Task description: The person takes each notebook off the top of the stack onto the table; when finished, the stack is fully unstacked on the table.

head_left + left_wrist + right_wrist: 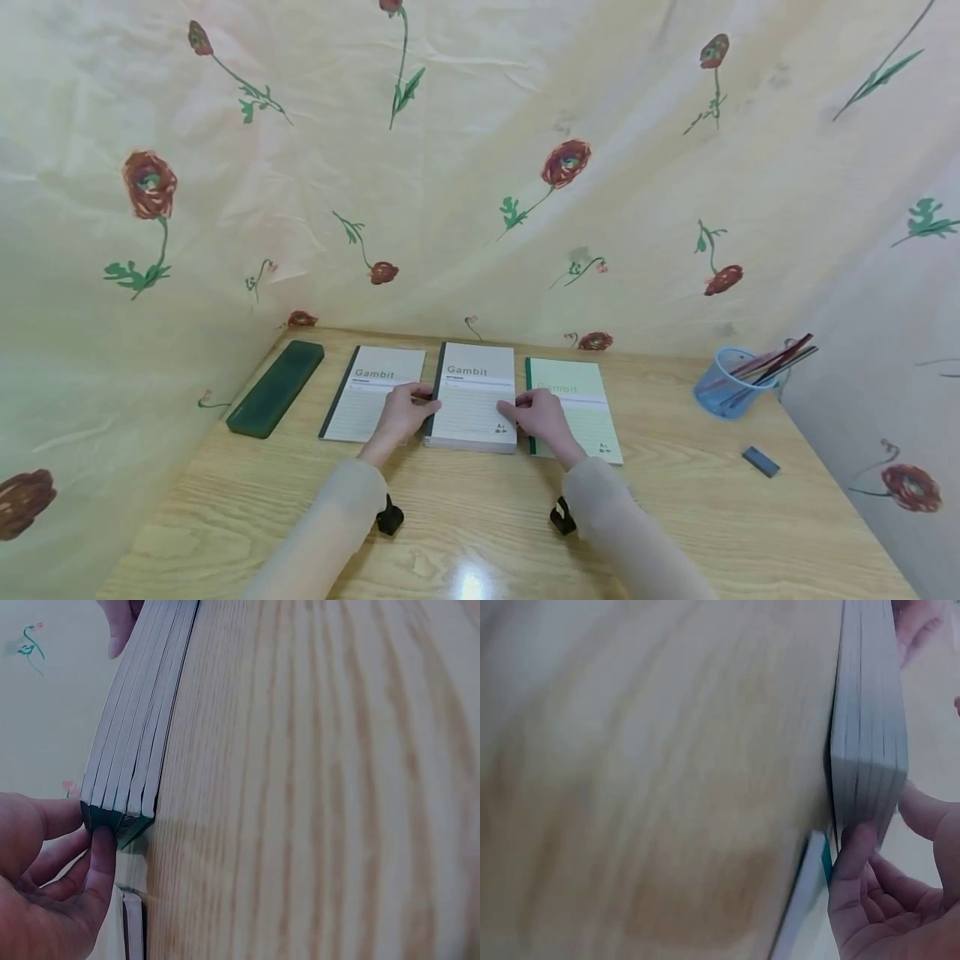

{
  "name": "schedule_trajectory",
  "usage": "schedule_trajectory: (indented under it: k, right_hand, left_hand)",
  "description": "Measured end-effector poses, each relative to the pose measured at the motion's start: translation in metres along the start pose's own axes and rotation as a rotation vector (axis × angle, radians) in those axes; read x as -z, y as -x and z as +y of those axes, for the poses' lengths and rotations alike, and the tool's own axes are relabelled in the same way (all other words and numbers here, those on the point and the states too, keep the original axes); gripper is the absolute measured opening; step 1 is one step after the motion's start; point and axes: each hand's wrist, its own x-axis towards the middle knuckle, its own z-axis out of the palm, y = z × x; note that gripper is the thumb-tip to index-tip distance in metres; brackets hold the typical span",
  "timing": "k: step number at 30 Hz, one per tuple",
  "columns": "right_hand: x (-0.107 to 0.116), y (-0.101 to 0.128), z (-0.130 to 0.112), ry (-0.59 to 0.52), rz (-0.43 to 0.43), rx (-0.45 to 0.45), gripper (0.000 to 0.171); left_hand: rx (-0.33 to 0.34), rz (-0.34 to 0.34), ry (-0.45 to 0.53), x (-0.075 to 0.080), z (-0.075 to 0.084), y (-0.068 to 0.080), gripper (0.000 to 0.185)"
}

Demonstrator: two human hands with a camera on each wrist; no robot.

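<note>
A stack of grey "Gambit" notebooks (471,398) lies in the middle of the wooden table (480,517). My left hand (417,408) grips the stack's dark spine side, and my right hand (519,413) grips its open page side. In the left wrist view, my thumb and fingers (99,855) pinch the corner of the stack (131,750), which holds several notebooks. The right wrist view has my fingers (853,859) pressed on the stack's page edges (870,735). A single grey notebook (372,392) lies to the left. A pale green notebook (583,404) lies to the right, partly under my right hand.
A dark green pencil case (276,388) lies at the far left of the table. A blue mesh cup (729,385) with pencils stands at the right, with a small dark eraser (761,461) in front of it. Flowered cloth (480,167) hangs behind and at both sides.
</note>
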Motion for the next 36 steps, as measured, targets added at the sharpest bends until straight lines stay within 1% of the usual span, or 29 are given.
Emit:
schedule_trajectory:
  k: [8, 15, 21, 26, 29, 32, 36]
  right_hand:
    - [-0.0056, 0.0002, -0.0021, 0.026, 0.031, 0.028, 0.022]
    - [-0.0055, -0.0007, -0.0042, 0.042, 0.036, 0.041, 0.023]
    - [-0.0039, 0.0011, -0.0060, 0.040, 0.039, 0.020, 0.022]
    - [-0.0031, 0.0024, -0.0062, 0.032, 0.047, -0.004, 0.024]
    - [-0.0022, 0.0028, -0.0063, 0.021, 0.048, -0.020, 0.026]
    - [-0.0015, 0.0028, -0.0052, 0.020, 0.045, -0.023, 0.026]
    - [-0.0006, 0.0015, -0.0016, 0.034, 0.047, -0.022, 0.027]
  left_hand:
    - [-0.008, 0.004, -0.016, -0.0004, -0.0011, -0.0016, 0.028]
    - [-0.017, 0.002, -0.019, 0.0001, 0.0002, -0.0010, 0.028]
    - [-0.033, 0.003, -0.037, -0.0002, 0.0011, 0.0001, 0.028]
    - [-0.080, 0.018, -0.067, -0.0019, -0.0014, -0.0022, 0.024]
    - [-0.095, 0.030, -0.079, -0.0027, -0.0024, -0.0034, 0.021]
    - [-0.082, 0.032, -0.083, -0.0028, -0.0018, -0.0032, 0.021]
    - [-0.060, 0.013, -0.087, -0.0028, -0.0005, -0.0029, 0.023]
